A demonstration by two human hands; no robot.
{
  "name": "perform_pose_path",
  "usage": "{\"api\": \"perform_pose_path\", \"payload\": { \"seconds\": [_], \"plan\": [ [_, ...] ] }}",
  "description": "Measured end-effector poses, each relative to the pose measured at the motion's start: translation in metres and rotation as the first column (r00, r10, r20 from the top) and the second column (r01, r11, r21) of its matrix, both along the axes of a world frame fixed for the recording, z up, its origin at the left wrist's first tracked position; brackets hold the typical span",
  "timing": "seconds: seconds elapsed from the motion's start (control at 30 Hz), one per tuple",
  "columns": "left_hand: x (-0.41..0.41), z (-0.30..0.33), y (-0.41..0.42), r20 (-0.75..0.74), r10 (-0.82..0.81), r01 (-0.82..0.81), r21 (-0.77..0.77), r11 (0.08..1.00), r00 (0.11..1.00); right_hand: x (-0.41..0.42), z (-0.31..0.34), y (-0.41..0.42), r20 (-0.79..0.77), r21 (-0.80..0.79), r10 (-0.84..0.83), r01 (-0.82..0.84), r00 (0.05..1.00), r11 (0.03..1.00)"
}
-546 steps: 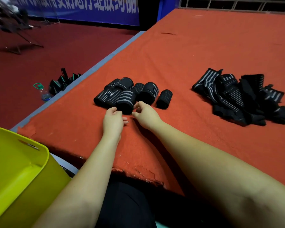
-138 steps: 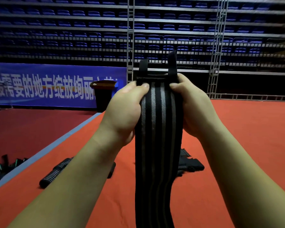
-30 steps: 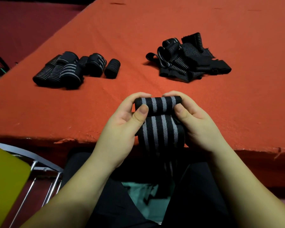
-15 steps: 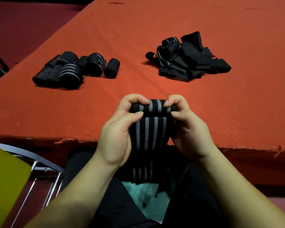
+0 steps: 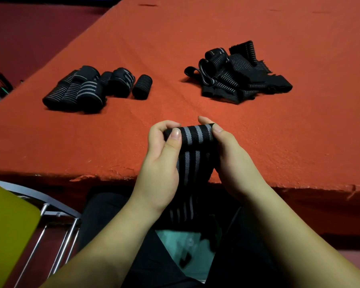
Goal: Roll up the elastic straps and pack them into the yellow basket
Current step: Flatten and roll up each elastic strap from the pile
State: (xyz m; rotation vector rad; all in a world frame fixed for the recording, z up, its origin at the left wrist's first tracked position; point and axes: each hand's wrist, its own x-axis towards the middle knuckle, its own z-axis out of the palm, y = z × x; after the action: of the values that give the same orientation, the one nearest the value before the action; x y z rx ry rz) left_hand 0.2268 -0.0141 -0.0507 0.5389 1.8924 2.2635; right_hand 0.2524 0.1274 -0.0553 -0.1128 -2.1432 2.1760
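A black elastic strap with grey stripes (image 5: pixel 192 146) is partly rolled at its top end, just above the near edge of the red platform. My left hand (image 5: pixel 161 163) grips the roll's left side, thumb on top. On the roll's right side is my right hand (image 5: pixel 235 161), pinching it. The loose tail hangs down over my lap. Several finished rolls (image 5: pixel 87 90) lie at the left on the platform. A heap of unrolled straps (image 5: pixel 237 80) lies at the right. A corner of the yellow basket (image 5: pixel 6 231) shows at the lower left.
The red carpeted platform (image 5: pixel 195 38) stretches ahead, its worn front edge (image 5: pixel 104 178) near my hands. A metal chair frame (image 5: pixel 56 225) stands beside the basket. Dark items (image 5: pixel 0 88) lie on the lower floor at far left.
Since a second ago both hands have kept turning the roll. My fingers have shifted on it and more of the striped tail has wound up. The piles have not moved.
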Motion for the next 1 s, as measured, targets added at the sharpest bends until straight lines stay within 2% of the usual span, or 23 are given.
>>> {"api": "perform_pose_path", "payload": {
  "seconds": [0.13,0.27,0.3,0.37,0.43,0.5,0.6,0.87,1.0],
  "plan": [
    [-0.001,-0.001,-0.003,-0.062,0.022,-0.028,-0.099,0.995,0.998,-0.004,-0.002,0.002,0.093,0.168,0.025,-0.041,0.995,0.985],
    [-0.006,-0.003,-0.007,-0.101,0.001,-0.021,-0.194,0.981,0.995,-0.009,-0.005,0.015,0.128,0.233,0.048,-0.077,0.991,0.969],
    [-0.007,-0.003,-0.008,-0.1,-0.019,-0.001,-0.203,0.979,0.995,-0.007,-0.002,0.016,0.097,0.209,0.066,-0.085,0.993,0.974],
    [-0.009,-0.003,-0.009,-0.087,-0.069,0.053,-0.18,0.982,0.994,-0.003,0.001,0.018,0.016,0.009,0.111,-0.111,0.994,0.994],
    [-0.011,-0.001,-0.008,-0.074,-0.103,0.095,-0.104,0.99,0.992,-0.001,0.005,0.017,-0.031,-0.194,0.133,-0.137,0.991,0.971],
    [-0.012,0.001,-0.006,-0.044,-0.117,0.118,0.015,0.993,0.992,-0.001,0.007,0.016,-0.039,-0.275,0.156,-0.161,0.987,0.948],
    [-0.014,0.004,-0.006,-0.003,-0.146,0.145,0.137,0.98,0.989,-0.001,0.008,0.017,-0.046,-0.32,0.201,-0.205,0.978,0.925],
    [-0.017,0.003,-0.009,0.08,-0.157,0.124,0.318,0.94,0.984,-0.001,0.012,0.018,-0.056,-0.481,0.293,-0.282,0.955,0.83],
    [-0.017,0.004,-0.007,0.088,-0.104,0.069,0.329,0.942,0.991,-0.003,0.01,0.012,-0.082,-0.436,0.246,-0.257,0.966,0.863]
  ]
}}
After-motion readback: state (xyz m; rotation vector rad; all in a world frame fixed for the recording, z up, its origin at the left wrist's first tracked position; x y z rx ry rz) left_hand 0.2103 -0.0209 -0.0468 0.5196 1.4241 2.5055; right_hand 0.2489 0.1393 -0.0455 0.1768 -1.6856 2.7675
